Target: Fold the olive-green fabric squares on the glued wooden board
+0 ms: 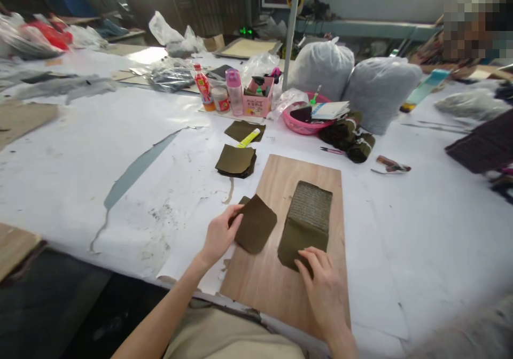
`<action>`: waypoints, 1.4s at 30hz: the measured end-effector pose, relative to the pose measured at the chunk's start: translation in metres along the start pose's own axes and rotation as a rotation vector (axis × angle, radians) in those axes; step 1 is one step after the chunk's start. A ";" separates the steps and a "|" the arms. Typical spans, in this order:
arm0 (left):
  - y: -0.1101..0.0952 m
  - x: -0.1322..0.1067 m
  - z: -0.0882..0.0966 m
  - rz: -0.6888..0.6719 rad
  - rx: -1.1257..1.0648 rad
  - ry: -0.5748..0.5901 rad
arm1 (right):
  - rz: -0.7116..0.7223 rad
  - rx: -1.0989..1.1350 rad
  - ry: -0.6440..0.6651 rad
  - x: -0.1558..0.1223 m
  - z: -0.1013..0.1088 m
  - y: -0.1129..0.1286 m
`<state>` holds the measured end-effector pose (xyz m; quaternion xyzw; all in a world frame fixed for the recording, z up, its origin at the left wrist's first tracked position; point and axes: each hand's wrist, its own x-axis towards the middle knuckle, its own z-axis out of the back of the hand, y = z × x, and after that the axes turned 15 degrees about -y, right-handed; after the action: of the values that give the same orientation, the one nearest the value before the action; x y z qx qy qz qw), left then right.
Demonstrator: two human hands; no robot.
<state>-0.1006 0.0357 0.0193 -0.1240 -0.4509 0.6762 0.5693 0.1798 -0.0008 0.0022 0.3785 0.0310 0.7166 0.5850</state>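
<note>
Between thumb and fingers, my left hand [221, 236] pinches an olive fabric piece [256, 225] with cut corners, over the left edge of a wooden board [276, 182]. Part of another olive piece shows behind it. On the board's right half lies a second olive fabric piece [302, 239], below a ribbed grey-green patch [310, 205]. The fingertips of my right hand [323, 281] rest at this piece's lower edge; whether they grip it or only press on it is unclear. Farther back are a stack of olive pieces [235, 160] and a yellow tube [249, 138] lying on another olive piece.
A pink basin [300, 126] with papers, dark rolled bundles [360, 146], tweezers [332, 150], a pink box [256, 105] and bottles [204, 87] stand beyond the board. Two stuffed bags [323, 68] sit farther back by a metal pole [291, 33]. The white table covering [132, 134] is torn.
</note>
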 end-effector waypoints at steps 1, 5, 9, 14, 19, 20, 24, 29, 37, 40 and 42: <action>0.007 0.001 -0.001 -0.029 0.101 -0.034 | 0.017 -0.016 0.000 -0.001 -0.004 0.002; 0.026 -0.002 -0.008 -0.145 0.356 -0.069 | 0.013 -0.066 0.089 -0.004 -0.009 0.010; 0.030 -0.006 -0.010 -0.225 0.375 -0.088 | -0.010 -0.090 0.123 -0.005 -0.008 0.013; 0.030 -0.007 -0.009 -0.284 0.513 -0.067 | -0.024 -0.072 0.152 -0.005 -0.006 0.012; 0.025 -0.005 -0.006 -0.359 0.615 -0.075 | 0.008 -0.100 0.155 -0.005 -0.005 0.013; 0.022 -0.004 -0.004 -0.369 0.614 -0.093 | 0.016 -0.106 0.153 -0.005 -0.005 0.014; 0.002 -0.011 -0.004 -0.449 0.471 -0.040 | 0.041 -0.121 0.145 -0.005 -0.005 0.017; -0.020 -0.044 -0.023 -0.668 0.242 0.320 | 0.049 -0.126 0.131 -0.009 -0.010 0.018; -0.028 -0.063 -0.035 -0.793 0.287 0.401 | -0.001 -0.066 0.108 -0.008 -0.012 0.020; -0.029 -0.061 -0.034 -0.815 0.296 0.398 | -0.022 -0.053 0.131 -0.007 -0.011 0.019; -0.030 -0.060 -0.034 -0.837 0.304 0.397 | -0.029 -0.053 0.149 -0.008 -0.010 0.019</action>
<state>-0.0383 -0.0029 0.0018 0.0258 -0.2409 0.4109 0.8789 0.1588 -0.0096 -0.0001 0.3081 0.0610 0.7348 0.6012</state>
